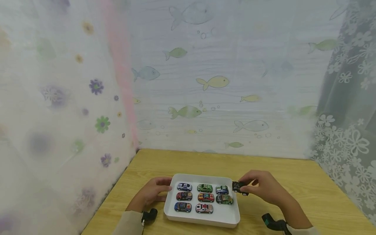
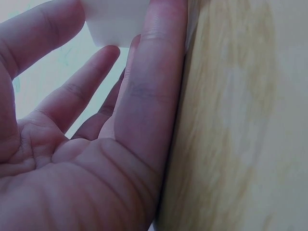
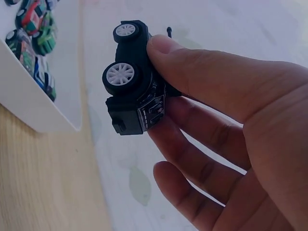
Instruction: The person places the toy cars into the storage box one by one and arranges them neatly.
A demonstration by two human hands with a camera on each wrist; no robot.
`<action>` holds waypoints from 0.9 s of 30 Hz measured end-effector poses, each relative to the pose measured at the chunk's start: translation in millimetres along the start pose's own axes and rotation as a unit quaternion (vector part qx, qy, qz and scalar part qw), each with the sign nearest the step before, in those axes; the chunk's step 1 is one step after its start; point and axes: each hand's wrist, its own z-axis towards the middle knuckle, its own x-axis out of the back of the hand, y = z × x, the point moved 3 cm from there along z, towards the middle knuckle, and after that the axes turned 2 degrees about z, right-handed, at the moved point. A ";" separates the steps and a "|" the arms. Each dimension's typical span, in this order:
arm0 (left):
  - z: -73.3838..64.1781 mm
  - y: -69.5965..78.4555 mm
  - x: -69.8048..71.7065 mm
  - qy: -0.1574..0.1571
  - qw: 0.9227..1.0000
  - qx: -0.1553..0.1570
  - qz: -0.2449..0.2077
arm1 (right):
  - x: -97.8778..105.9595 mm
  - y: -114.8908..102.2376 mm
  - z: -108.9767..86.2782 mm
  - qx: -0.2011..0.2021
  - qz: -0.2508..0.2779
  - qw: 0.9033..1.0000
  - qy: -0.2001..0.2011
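A white tray holds several small toy cars, among them a green car, a red-and-yellow car and a white-and-red car. At its left side is my left hand, fingers spread and fairly straight, touching the tray wall; the edge of this hand lies along the table. Just outside the tray's right rim, my right hand pinches a black toy car between thumb and fingers. White-spoked wheels show on the black car, held off the table; part of it is hidden by the fingers.
The tray stands on a wood-grain table. Behind it hangs a fish-printed curtain, with a flower-printed sheet to the left and a lacy floral curtain to the right. Black wrist cameras sit at both sleeves.
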 end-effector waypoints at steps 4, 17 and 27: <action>0.3 -0.6 -0.3 -0.002 1.000 0.001 -0.002 | -5.9 -5.7 2.3 0.020 -0.004 1.000 -0.001; 1.5 -1.1 0.7 -0.005 1.000 -0.001 -0.002 | -23.9 -10.5 8.6 0.019 0.013 0.999 -0.024; 0.7 -1.5 0.9 -0.006 1.000 0.001 -0.009 | -48.0 -14.4 13.2 0.009 0.036 0.996 -0.078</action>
